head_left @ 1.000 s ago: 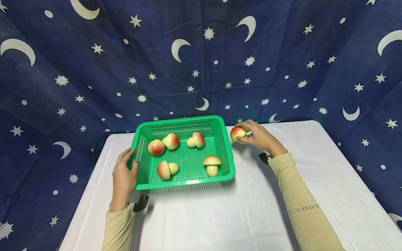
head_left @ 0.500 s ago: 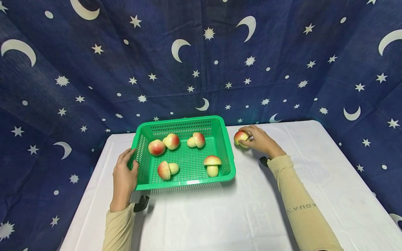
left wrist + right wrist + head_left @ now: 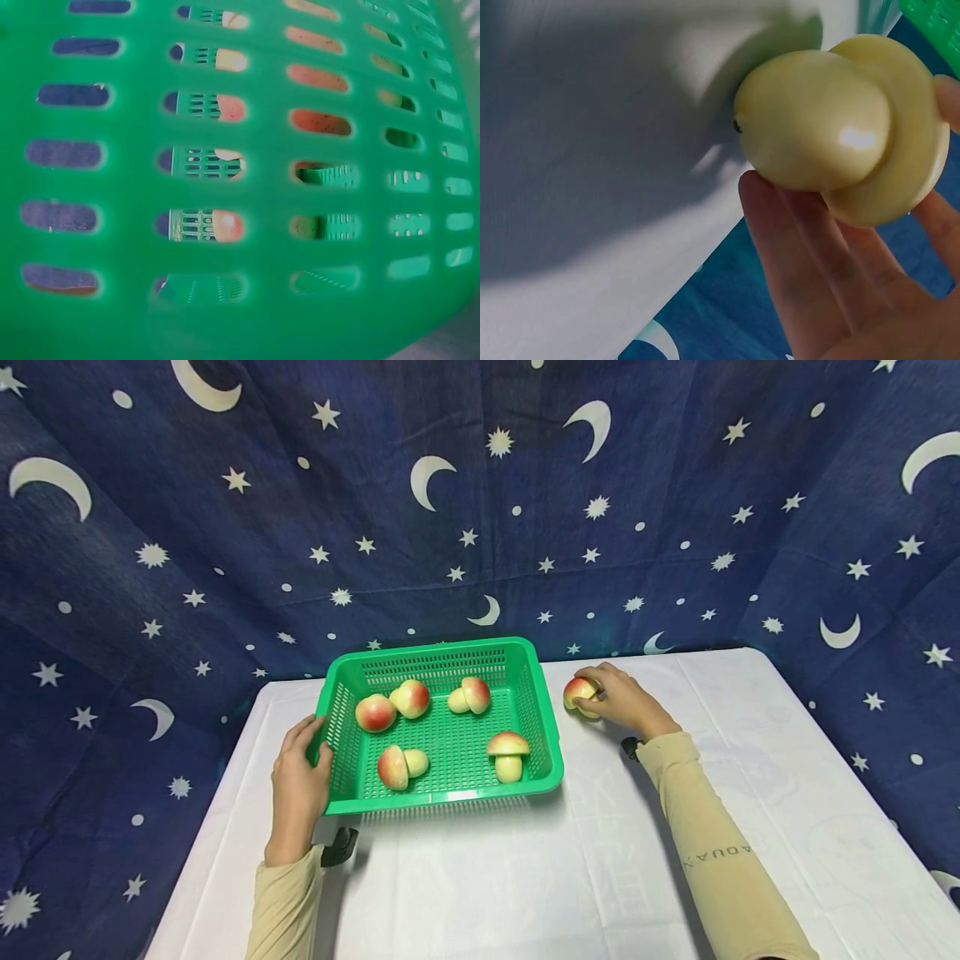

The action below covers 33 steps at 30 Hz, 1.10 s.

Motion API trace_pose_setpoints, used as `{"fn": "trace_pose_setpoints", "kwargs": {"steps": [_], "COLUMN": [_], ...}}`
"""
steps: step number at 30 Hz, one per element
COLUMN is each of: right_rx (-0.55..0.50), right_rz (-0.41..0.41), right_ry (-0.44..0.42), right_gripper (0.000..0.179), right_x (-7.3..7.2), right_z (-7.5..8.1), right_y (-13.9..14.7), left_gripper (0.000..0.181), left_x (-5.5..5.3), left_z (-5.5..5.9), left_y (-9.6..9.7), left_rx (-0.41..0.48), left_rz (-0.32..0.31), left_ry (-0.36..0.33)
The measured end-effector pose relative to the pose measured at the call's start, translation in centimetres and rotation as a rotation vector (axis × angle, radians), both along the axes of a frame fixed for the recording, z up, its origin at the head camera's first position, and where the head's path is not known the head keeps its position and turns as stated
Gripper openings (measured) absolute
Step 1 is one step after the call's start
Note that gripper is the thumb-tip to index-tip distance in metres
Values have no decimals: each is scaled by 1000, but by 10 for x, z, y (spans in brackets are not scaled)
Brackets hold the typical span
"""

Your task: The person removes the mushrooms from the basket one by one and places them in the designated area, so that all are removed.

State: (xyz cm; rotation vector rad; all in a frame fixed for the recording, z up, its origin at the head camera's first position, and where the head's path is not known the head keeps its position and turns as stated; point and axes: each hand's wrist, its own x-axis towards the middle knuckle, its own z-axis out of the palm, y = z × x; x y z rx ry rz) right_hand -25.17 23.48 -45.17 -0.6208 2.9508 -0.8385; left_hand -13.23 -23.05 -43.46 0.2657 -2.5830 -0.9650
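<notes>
Mushroom [image 3: 576, 690], pinched by right hand [image 3: 624, 700], had shifted slightly nearer the person; still outside, right of basket [image 3: 375, 803], with 5 others [image 3: 392, 767] inside. Left hand [image 3: 297, 783], loosely spread, touched the basket.

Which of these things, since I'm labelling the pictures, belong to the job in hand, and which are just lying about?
Job in hand:
green basket
five mushrooms inside it
sixth mushroom, beside the basket
right hand, holding that one
left hand, touching the basket's side

Just there:
white tablecloth
blue curtain with moons and stars
</notes>
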Motion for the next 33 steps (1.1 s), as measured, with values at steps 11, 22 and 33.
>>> {"fn": "trace_pose_setpoints", "kwargs": {"steps": [11,22,33], "right_rx": [53,88,97], "right_rz": [-66,-94,-76], "right_ry": [49,43,99], "right_gripper": [48,57,62], "right_x": [3,8,12], "right_z": [-4,-1,8], "right_y": [0,-2,-5], "left_gripper": [43,43,43], "left_x": [0,1,0], "left_z": [-1,-1,-1], "left_y": [0,0,-1], "left_rx": [4,1,-3], "left_rz": [-1,0,-3], "left_ry": [-3,-5,8]}}
